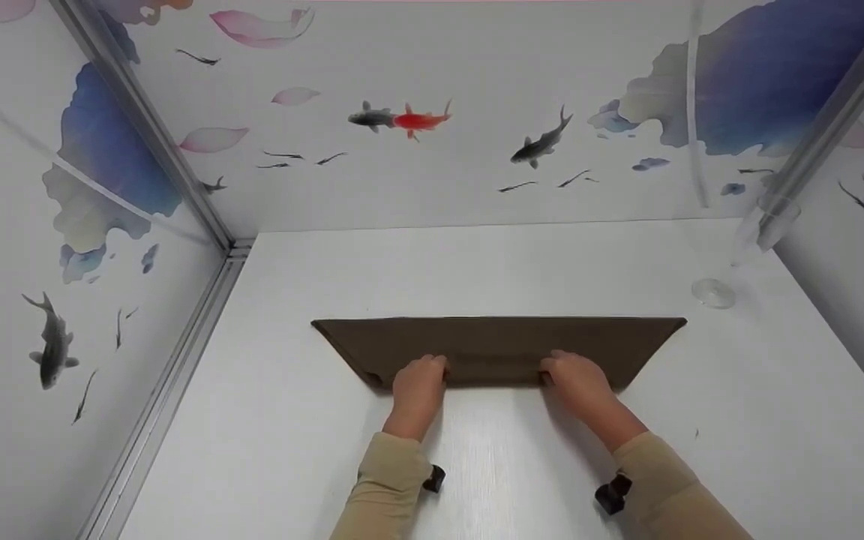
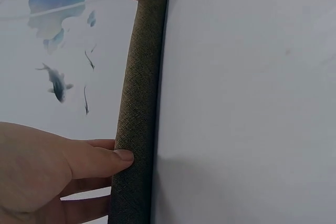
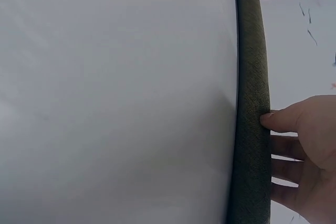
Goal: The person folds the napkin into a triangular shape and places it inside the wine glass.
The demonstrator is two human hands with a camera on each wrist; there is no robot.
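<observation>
A dark brown woven cloth [image 1: 496, 341] lies across the white table in the head view, its long near edge folded or rolled into a thick band. My left hand [image 1: 421, 381] holds that edge left of centre. Farther right, my right hand [image 1: 576, 379] grips the same edge. The left wrist view shows my left thumb on the near face of the band [image 2: 137, 87], with fingers behind it. Likewise, in the right wrist view, my right thumb presses the band [image 3: 253, 66] while the fingers lie behind. Parts of the fingers are hidden by the cloth.
A clear plastic cup [image 1: 766, 229] or similar vessel is at the back right, with a small round clear disc [image 1: 714, 293] in front of it. White panels printed with fish and petals enclose the white table [image 1: 477, 270], with metal rails [image 1: 177, 337] at the left.
</observation>
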